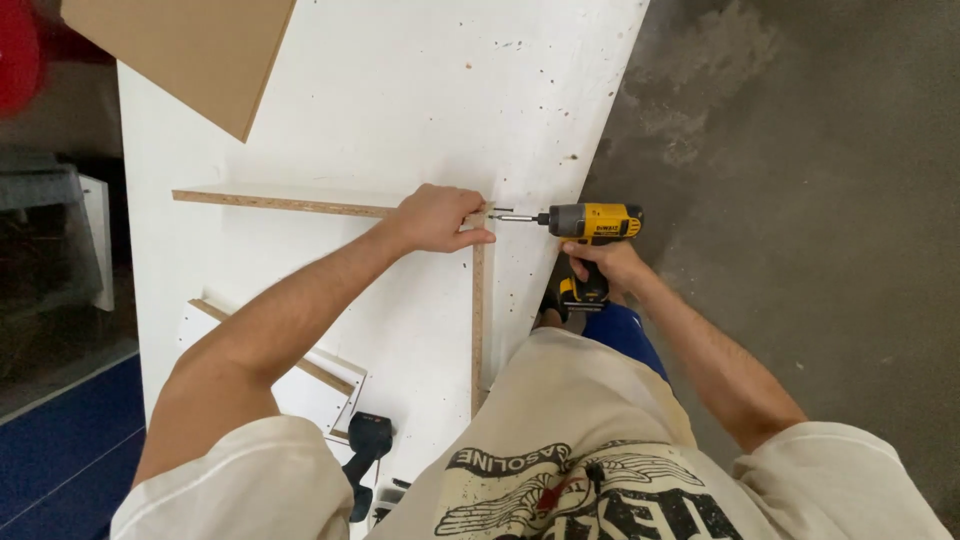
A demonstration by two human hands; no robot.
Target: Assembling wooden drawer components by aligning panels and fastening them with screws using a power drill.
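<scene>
On the white board, left hand gripped the panel corner, right hand clenched the driver, screw tip barely started.

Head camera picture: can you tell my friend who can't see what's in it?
A person's right hand aims a yellow drill at the corner of two white boards, which the left hand steadies. A second dark drill lies nearby.

A rough grey concrete floor fills the right side, mottled with paler patches. At the left edge the floor turns deep blue. Above it stands dim grey furniture in shadow, and a red object shows in the top corner. A tan board lies at the top. Light is soft and even
</scene>
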